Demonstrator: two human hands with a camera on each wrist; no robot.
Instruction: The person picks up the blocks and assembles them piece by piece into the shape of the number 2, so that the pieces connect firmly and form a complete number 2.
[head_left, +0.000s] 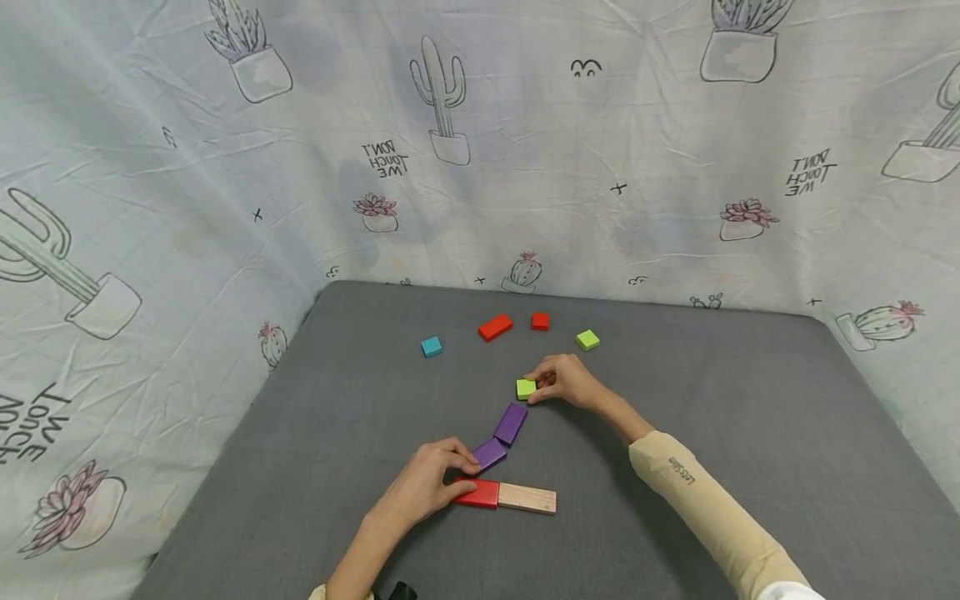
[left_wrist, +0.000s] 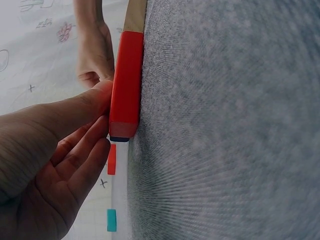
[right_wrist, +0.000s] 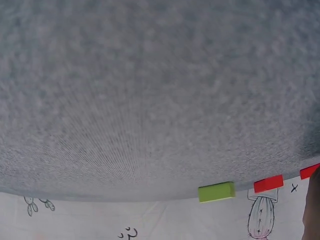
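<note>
In the head view, my right hand [head_left: 572,380] pinches a lime-green block [head_left: 525,389] at its right side, thumb and index at opposite edges. It lies just beyond the upper end of a purple block [head_left: 512,423]. A second purple block [head_left: 490,455] meets that one's lower end at an angle. My left hand [head_left: 429,479] has its fingertips at this second purple block and its thumb against the red block [head_left: 480,494]. In the left wrist view the thumb rests along the red block [left_wrist: 126,82]. A bare wooden block [head_left: 527,498] joins the red block end to end.
Farther back on the grey table [head_left: 675,375] lie a blue block [head_left: 431,347], a long red block [head_left: 495,327], a small red block [head_left: 540,322] and another green block [head_left: 587,340]. A cactus-print cloth [head_left: 525,125] hangs behind the table.
</note>
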